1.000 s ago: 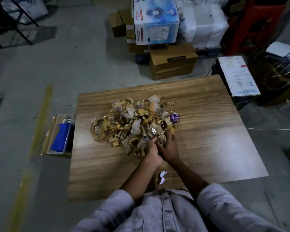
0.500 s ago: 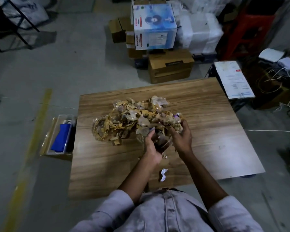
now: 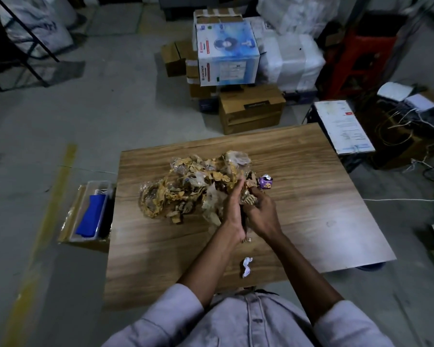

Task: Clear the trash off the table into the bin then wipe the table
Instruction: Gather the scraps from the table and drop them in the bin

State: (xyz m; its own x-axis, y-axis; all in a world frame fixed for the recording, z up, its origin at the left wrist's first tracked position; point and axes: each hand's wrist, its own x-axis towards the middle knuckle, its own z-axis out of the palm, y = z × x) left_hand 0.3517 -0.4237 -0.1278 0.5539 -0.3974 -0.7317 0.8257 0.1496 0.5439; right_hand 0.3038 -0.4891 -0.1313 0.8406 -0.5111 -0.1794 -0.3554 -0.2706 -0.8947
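Gathering trash pile (image 3: 186, 189) at desk (image 3: 311, 209) centre: left hand (image 3: 232, 209) and right hand (image 3: 261, 214) grip closed together on scraps at the pile's right edge; purple wrapper (image 3: 266, 182) just beyond.

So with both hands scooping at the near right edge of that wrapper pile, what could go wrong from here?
1. The left hand and right hand cup only a small part of the loose pile of yellowish wrappers and clear plastic, so bits may spill onto the wooden table or the floor.
2. The purple wrapper beside the pile and the small white paper scrap near the front edge lie apart and could be missed.
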